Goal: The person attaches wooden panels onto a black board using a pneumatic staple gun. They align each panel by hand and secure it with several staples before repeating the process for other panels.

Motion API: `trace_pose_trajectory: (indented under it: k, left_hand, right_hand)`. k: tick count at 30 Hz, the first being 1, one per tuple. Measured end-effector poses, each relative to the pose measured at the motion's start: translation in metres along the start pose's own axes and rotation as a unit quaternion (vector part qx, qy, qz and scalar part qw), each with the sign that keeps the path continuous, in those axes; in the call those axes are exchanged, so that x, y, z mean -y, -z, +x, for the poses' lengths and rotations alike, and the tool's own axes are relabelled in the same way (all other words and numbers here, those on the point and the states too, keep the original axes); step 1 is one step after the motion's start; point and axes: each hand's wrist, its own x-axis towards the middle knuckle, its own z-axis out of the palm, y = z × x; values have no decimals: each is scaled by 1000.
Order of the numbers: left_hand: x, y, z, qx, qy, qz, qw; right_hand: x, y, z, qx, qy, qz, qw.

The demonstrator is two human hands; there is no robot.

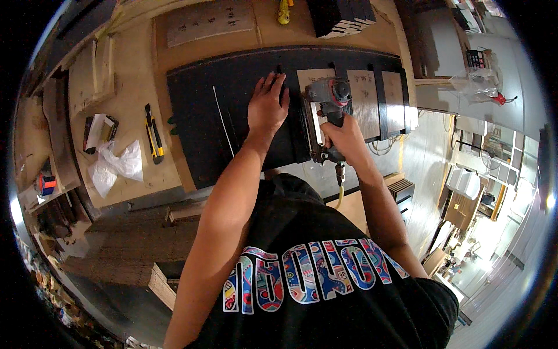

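My left hand (267, 104) lies flat, fingers spread, on a large dark panel (203, 116) that covers the workbench. My right hand (344, 135) grips the handle of a grey pneumatic nail gun (328, 96) with a red cap, its nose pointing down at the panel's right part, just right of my left hand. A yellow air hose (339, 195) hangs from the gun's base. Pale wood slats (365, 99) with dark gaps between them sit beside the gun on the right.
A yellow utility knife (154, 138), a crumpled white plastic bag (116, 166) and a small box (97, 131) lie on the plywood bench at left. Stacked dark boards (340, 17) sit at the far edge. The shop floor and shelving show at right.
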Motion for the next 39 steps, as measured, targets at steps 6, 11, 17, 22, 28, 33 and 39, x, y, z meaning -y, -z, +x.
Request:
trace_pose_trajectory:
  k: [6,11,17,22,28,33,39]
  left_hand:
    - [0,0,0,-2,-2,-7,1000]
    - [0,0,0,9,4,-2,1000]
    - [-2,1,-1,25,19,-3,1000]
    - [5,-4,-1,40,6,-11,999]
    - [7,-5,-2,33,8,-34,999]
    - [4,-1,-2,44,10,-36,998]
    - [6,2,-2,54,4,-39,998]
  right_hand:
    - [2,2,0,10,3,-32,999]
    - [9,-2,-2,-2,-6,-60,998]
    - [13,-9,-4,8,1,-35,999]
    - [17,-16,-3,15,15,-24,999]
    - [19,-15,-4,16,-4,-71,997]
    - [20,-17,-6,8,0,-20,1000]
    - [25,-2,12,9,11,-37,999]
